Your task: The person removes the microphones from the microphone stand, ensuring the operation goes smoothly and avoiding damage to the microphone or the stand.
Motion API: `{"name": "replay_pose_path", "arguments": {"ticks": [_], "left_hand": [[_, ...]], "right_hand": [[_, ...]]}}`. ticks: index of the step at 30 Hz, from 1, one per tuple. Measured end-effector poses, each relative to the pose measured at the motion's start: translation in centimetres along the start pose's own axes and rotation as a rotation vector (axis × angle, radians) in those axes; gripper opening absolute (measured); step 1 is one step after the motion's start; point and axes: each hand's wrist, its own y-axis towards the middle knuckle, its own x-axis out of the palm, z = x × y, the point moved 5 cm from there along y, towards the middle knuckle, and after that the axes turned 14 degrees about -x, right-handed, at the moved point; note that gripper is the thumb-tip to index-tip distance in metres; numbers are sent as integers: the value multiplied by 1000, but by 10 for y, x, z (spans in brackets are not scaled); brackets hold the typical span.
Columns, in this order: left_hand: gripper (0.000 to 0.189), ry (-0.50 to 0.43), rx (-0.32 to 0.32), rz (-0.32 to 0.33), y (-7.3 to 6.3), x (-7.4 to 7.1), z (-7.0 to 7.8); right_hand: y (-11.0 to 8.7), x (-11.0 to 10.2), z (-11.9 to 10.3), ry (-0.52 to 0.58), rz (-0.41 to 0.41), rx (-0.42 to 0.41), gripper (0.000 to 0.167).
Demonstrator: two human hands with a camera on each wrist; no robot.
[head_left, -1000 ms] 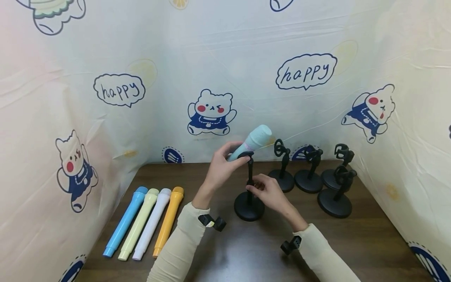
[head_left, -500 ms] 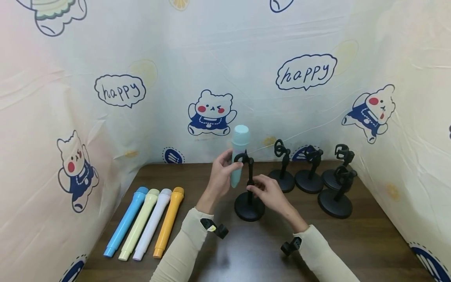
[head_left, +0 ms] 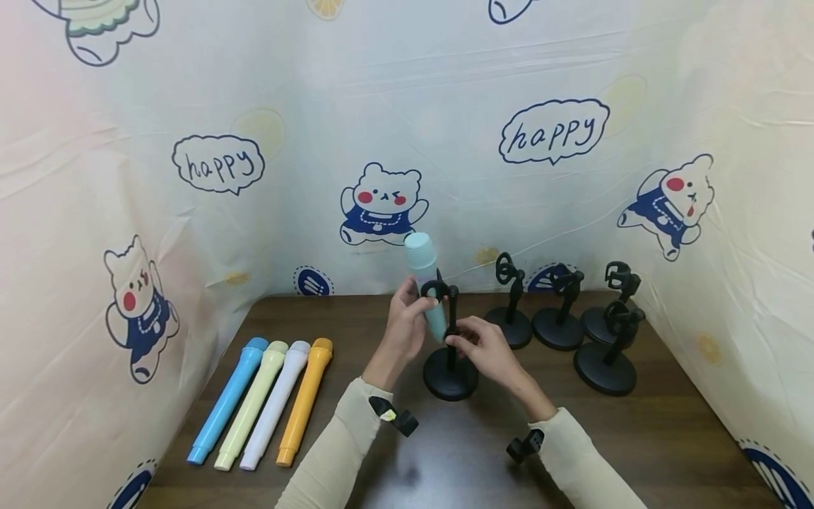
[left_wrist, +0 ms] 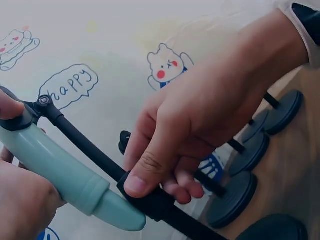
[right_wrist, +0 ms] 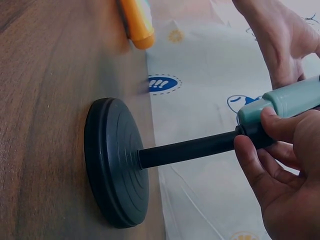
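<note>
My left hand [head_left: 403, 329] grips a light teal toy microphone [head_left: 420, 251] at the top of a black desk microphone stand [head_left: 450, 382]. The microphone tilts, its head up and left, its tail down by the pole. In the left wrist view the black clip [left_wrist: 17, 120] lies against the microphone's body, with my left thumb on it; how far the clip wraps round it I cannot tell. Fingers and thumb of my right hand [head_left: 486, 350] pinch the collar on the stand's pole [right_wrist: 190, 151]. The round base [right_wrist: 117, 162] stands on the table.
At the left lie blue [head_left: 225, 403], pale yellow [head_left: 249, 406], lavender [head_left: 273, 406] and orange [head_left: 305, 403] microphones in a row. Several more black stands [head_left: 607, 364] stand at the back right. A printed cloth [head_left: 458, 191] hangs behind the wooden table [head_left: 464, 459].
The microphone has swung from leaning right, through upright, to leaning left, and its tail has come down beside the pole. My left hand has turned with it. My right hand keeps its place.
</note>
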Motion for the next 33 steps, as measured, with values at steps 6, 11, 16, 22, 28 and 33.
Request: {"name": "replay_pose_path", "arguments": {"ticks": [6, 11, 16, 22, 28, 33], "left_hand": [[63, 44, -21, -25, -3, -2, 1], [67, 155, -16, -47, -5, -1, 9], [65, 263, 47, -40, -4, 3, 25], [58, 367, 103, 47, -1, 8, 40], [51, 393, 144, 98, 0, 10, 46], [47, 386, 158, 98, 2, 9, 48]], "right_hand": [[-1, 1, 1, 10, 2, 4, 23], [-1, 2, 2, 24, 12, -5, 25], [-1, 3, 5, 39, 7, -2, 27], [-3, 2, 7, 49, 1, 3, 26], [-3, 2, 6, 52, -8, 7, 23], [-2, 3, 5, 44, -10, -1, 18]]}}
